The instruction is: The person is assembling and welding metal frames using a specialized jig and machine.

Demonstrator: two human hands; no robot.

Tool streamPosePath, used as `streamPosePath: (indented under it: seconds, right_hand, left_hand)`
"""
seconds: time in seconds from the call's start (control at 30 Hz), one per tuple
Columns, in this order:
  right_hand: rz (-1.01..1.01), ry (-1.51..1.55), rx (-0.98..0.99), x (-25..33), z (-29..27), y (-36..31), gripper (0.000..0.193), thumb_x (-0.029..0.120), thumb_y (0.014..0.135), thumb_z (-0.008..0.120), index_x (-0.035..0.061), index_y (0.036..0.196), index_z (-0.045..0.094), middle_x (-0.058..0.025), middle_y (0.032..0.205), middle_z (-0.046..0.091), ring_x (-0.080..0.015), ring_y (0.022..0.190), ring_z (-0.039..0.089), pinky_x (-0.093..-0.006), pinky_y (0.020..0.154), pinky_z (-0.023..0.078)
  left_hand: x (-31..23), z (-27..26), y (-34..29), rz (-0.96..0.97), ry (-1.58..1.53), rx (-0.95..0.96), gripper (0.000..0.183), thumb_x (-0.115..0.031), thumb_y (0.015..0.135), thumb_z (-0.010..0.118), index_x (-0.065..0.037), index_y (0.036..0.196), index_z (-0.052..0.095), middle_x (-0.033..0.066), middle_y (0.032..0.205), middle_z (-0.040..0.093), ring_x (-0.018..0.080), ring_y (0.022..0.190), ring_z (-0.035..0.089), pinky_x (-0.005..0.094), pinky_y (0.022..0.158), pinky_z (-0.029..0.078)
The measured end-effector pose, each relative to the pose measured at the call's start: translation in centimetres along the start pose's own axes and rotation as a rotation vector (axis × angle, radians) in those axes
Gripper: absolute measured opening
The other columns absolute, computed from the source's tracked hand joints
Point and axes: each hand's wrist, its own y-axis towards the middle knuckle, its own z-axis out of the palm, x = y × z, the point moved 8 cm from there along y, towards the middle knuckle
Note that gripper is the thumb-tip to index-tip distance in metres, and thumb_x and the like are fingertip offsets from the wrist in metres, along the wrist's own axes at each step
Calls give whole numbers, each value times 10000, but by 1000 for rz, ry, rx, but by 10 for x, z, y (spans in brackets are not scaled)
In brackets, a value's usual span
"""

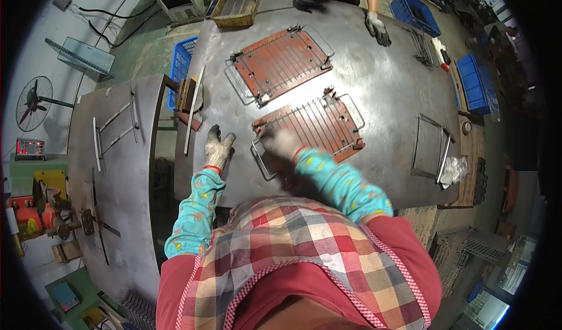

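- Head view: two red plates fitted with thin metal rods lie flat on the grey metal bench (398, 96), the near plate (341, 130) closer to the person and the far plate (275, 57) beyond it, slightly to the left.
- The gloved right hand (283, 142) is over the left end of the near plate, so most of that plate lies to the right of this grip. The hand is blurred; I cannot tell whether its grip is closed on anything or whether it touches the plate.
- A bent wire loop (261, 166) sticks out from the plate's left end, just beside the right hand. Another loop stands out at the opposite end.
- The gloved left hand (219, 149) is near the bench's left side, fingers spread and grip loose, with nothing seen in it. The near plate lies to its right, apart from it.
- A long metal strip (195, 108) lies near the left hand, farther left.
- Across the bench, a co-worker's gloved hand (377, 29) rests near the far edge, well apart from both plates.
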Motion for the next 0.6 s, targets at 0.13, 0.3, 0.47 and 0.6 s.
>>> streamPosePath:
  seconds: [0.13, 0.3, 0.47, 0.6]
  right_hand:
    - [-79, 132, 214, -7, 93, -32, 419, 357, 870, 557, -10, 1071, 534, -290, 929, 609, -407, 866, 610, -455, 760, 485]
    - [-44, -70, 224, -60, 60, -74, 443, 371, 885, 540, 43, 1178, 484, -264, 912, 617, -406, 854, 616, -458, 735, 489]
    - [171, -356, 272, -144, -32, -88, 416, 383, 851, 593, 106, 1158, 546, -196, 1005, 638, -373, 937, 609, -454, 818, 479]
    - [360, -640, -123, -179, -129, -81, 440, 343, 766, 655, 107, 1127, 569, -206, 1007, 631, -341, 932, 620, -451, 815, 484]
  left_hand:
    - [-28, 25, 50, -121, -395, 96, 739, -276, 767, 700, -22, 1367, 352, 185, 1252, 512, 289, 1118, 519, 381, 866, 482]
    - [-38, 78, 112, -419, -915, 335, 673, -376, 809, 635, -171, 1371, 326, 121, 1175, 548, 270, 972, 592, 600, 865, 365]
    - [-33, 115, 131, -402, -803, 404, 322, -453, 801, 632, -137, 845, 582, 46, 692, 549, 214, 640, 547, 501, 641, 360]
    - [-9, 139, 97, -470, -579, 434, 461, -506, 769, 633, -61, 889, 615, 86, 750, 604, 241, 699, 555, 594, 692, 394]
